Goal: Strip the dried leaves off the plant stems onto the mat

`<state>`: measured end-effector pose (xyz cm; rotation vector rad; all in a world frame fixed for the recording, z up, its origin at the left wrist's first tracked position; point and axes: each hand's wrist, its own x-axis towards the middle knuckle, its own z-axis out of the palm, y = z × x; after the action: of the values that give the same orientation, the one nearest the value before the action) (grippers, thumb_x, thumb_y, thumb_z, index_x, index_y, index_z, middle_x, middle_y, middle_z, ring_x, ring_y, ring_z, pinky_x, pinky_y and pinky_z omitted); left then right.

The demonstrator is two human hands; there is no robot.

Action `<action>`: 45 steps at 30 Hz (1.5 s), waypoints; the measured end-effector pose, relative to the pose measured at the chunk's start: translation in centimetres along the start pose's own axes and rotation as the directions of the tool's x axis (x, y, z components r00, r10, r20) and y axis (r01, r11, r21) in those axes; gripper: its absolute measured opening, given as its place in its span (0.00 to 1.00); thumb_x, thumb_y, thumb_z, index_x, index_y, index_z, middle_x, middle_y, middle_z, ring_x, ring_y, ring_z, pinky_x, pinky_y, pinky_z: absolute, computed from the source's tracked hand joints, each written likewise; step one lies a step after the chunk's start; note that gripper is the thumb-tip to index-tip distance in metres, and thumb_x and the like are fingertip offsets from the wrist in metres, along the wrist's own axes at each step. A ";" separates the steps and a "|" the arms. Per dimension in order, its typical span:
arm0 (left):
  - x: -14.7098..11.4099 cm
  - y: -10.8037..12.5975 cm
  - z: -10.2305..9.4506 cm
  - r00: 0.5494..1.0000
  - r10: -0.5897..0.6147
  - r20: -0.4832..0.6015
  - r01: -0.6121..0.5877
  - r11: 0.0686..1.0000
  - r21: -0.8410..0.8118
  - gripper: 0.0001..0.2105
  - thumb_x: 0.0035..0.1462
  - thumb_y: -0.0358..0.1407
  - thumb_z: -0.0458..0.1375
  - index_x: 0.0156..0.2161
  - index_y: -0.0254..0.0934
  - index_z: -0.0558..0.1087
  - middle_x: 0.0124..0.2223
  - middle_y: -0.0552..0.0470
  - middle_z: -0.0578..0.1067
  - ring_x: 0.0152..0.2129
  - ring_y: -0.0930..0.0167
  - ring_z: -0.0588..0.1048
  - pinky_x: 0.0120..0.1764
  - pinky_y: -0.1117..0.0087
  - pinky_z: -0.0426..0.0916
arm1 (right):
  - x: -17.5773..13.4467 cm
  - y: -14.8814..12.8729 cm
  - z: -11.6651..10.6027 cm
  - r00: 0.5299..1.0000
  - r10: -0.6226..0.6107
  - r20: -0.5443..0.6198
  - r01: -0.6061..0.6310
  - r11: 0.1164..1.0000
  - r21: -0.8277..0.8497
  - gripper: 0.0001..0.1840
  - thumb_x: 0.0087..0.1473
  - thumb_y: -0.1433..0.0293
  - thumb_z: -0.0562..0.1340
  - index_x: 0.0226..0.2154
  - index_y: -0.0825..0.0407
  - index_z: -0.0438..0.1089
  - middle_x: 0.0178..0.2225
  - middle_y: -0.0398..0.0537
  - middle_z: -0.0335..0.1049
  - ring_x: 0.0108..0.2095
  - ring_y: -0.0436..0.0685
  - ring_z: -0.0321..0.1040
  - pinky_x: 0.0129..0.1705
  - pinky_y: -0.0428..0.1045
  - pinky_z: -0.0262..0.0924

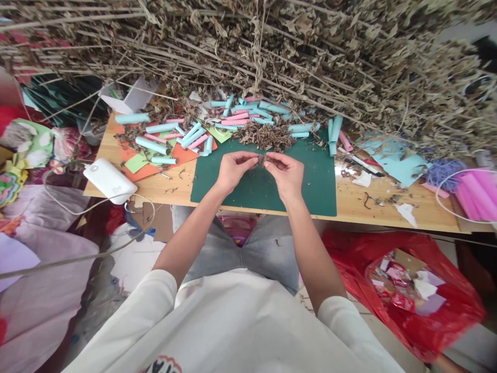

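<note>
Over the dark green cutting mat [248,194], my left hand [233,170] and my right hand [285,173] meet at the fingertips. Both pinch a small clump of dried leaves [262,159] between thumbs and forefingers. Just behind them lies a pile of dried leaves [267,136] on the mat's far edge. Rolled blue paper tubes [190,135] and pink paper tubes [236,118] are scattered around the back of the mat. The other fingers of each hand are curled in.
A large bundle of dried stalks [217,49] spans the back of the wooden table [392,202]. At the left edge is a white power bank [110,180] with a cable. A red plastic bag [446,290] holding scraps hangs below right. Blue paper [396,155] lies at right.
</note>
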<state>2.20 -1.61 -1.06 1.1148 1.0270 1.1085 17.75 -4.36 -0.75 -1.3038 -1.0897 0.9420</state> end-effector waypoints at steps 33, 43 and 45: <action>0.4 -0.3 0.4 0.996 0.063 0.062 -0.070 0.990 0.122 0.11 0.46 0.37 0.67 0.34 0.31 0.79 0.32 0.49 0.80 0.28 0.71 0.77 0.35 0.70 0.72 | -0.6 0.2 0.8 0.999 0.036 -0.031 -0.037 0.999 -0.017 0.08 0.42 0.65 0.69 0.29 0.51 0.78 0.30 0.46 0.78 0.32 0.55 0.75 0.41 0.53 0.73; 0.6 0.7 -0.3 0.986 0.062 0.153 -0.080 0.990 0.115 0.11 0.48 0.37 0.66 0.36 0.31 0.77 0.33 0.48 0.80 0.30 0.71 0.78 0.37 0.69 0.73 | -0.3 -0.1 -0.3 0.995 -0.067 0.074 0.073 0.994 -0.079 0.10 0.45 0.66 0.69 0.33 0.50 0.79 0.35 0.46 0.79 0.34 0.54 0.76 0.41 0.52 0.73; 0.5 0.8 -0.1 0.985 0.070 0.160 -0.093 0.985 0.144 0.10 0.49 0.36 0.65 0.35 0.31 0.77 0.32 0.48 0.79 0.29 0.71 0.78 0.37 0.69 0.73 | -0.4 -0.2 -0.2 0.994 -0.084 0.065 0.093 0.984 -0.151 0.09 0.46 0.66 0.68 0.32 0.50 0.79 0.34 0.45 0.79 0.33 0.54 0.76 0.39 0.51 0.73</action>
<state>2.12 -1.00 -0.37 1.3535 0.9620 1.0040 17.84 -4.81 -0.55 -1.3472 -1.2761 0.8472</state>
